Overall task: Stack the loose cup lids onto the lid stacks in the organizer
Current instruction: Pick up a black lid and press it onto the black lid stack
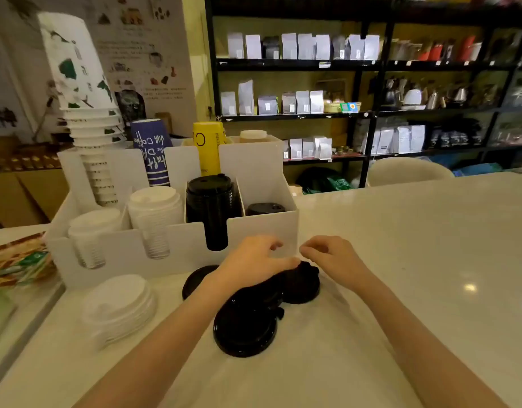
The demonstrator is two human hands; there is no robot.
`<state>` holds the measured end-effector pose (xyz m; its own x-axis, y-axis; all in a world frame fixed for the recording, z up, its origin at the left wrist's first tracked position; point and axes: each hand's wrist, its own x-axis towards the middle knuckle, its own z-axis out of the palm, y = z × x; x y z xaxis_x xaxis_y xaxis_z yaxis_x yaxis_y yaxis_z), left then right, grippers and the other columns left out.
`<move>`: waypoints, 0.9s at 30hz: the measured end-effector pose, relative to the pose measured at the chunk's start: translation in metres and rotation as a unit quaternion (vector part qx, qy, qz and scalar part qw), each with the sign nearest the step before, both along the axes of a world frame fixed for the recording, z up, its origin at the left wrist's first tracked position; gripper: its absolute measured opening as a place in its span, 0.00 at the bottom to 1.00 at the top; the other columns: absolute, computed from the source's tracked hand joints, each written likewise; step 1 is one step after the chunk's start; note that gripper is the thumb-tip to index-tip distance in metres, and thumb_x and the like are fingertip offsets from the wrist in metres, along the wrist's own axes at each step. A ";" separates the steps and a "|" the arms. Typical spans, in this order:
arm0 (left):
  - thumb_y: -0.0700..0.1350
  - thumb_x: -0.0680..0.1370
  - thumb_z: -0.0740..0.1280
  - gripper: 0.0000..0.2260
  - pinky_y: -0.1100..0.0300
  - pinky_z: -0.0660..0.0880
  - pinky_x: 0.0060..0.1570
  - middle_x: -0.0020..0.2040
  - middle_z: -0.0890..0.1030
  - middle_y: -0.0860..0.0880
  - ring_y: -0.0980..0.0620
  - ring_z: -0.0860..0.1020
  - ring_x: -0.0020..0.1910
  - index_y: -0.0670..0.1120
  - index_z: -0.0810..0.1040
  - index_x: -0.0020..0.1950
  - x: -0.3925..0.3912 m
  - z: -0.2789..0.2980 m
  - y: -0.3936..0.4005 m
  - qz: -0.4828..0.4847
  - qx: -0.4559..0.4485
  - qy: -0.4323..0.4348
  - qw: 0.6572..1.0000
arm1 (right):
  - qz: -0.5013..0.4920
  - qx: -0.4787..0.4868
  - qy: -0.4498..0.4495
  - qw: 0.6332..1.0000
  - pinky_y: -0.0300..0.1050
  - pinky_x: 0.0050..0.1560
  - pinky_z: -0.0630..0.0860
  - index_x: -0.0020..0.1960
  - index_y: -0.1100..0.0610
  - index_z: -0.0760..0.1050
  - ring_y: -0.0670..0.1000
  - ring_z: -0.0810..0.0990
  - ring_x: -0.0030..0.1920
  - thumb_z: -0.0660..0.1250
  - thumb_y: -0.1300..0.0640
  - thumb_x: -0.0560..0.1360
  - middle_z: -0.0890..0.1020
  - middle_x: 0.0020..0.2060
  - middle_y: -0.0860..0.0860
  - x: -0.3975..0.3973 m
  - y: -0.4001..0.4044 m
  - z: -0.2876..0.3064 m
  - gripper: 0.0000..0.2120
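Observation:
A white organizer [262,228] stands on the counter with lid stacks in its front slots: two white stacks [153,210], a tall black stack [211,201] and a low black stack [265,209]. Loose black lids [245,328] lie in a heap in front of it, with one more black lid [195,279] to the left. A pile of loose white lids [118,307] lies further left. My left hand [253,260] rests on the black heap, fingers curled over a lid. Just above the small black lid [302,285], my right hand [327,254] hovers with fingers pinched together.
Paper cup stacks [86,119], a blue cup [150,151] and a yellow cup [208,148] stand in the organizer's back slots. Sachets [15,263] lie at the left. The white counter [430,275] stretches right. Dark shelves [371,83] with bags fill the background.

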<state>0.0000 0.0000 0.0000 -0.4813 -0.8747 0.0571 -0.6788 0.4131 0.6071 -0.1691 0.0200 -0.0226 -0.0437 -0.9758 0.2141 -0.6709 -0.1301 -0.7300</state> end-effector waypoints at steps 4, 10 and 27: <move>0.66 0.64 0.67 0.33 0.53 0.73 0.52 0.60 0.77 0.45 0.50 0.74 0.53 0.46 0.71 0.61 -0.013 -0.011 0.007 -0.006 -0.025 -0.162 0.986 | -0.008 0.033 0.026 0.999 0.48 0.48 0.74 0.47 0.58 0.80 0.53 0.79 0.45 0.60 0.53 0.74 0.83 0.44 0.54 -0.005 -0.001 -0.007 0.13; 0.61 0.63 0.70 0.27 0.56 0.73 0.43 0.50 0.78 0.47 0.49 0.75 0.46 0.46 0.72 0.54 -0.023 -0.021 0.008 0.013 -0.043 -0.217 0.975 | -0.007 0.054 0.011 0.998 0.58 0.53 0.73 0.44 0.68 0.76 0.64 0.78 0.47 0.57 0.51 0.74 0.81 0.46 0.67 -0.009 -0.001 -0.012 0.20; 0.61 0.63 0.71 0.37 0.52 0.76 0.51 0.60 0.76 0.47 0.46 0.75 0.56 0.48 0.63 0.66 -0.019 -0.001 0.016 0.035 -0.091 -0.083 0.992 | -0.039 -0.085 0.003 0.996 0.41 0.45 0.70 0.47 0.63 0.78 0.56 0.76 0.46 0.52 0.53 0.78 0.81 0.43 0.62 0.004 0.011 0.011 0.19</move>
<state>-0.0194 0.0160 -0.0008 -0.4351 -0.8890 0.1424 -0.7939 0.4534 0.4051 -0.1655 0.0312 -0.0113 -0.1166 -0.9190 0.3766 -0.6876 -0.1989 -0.6984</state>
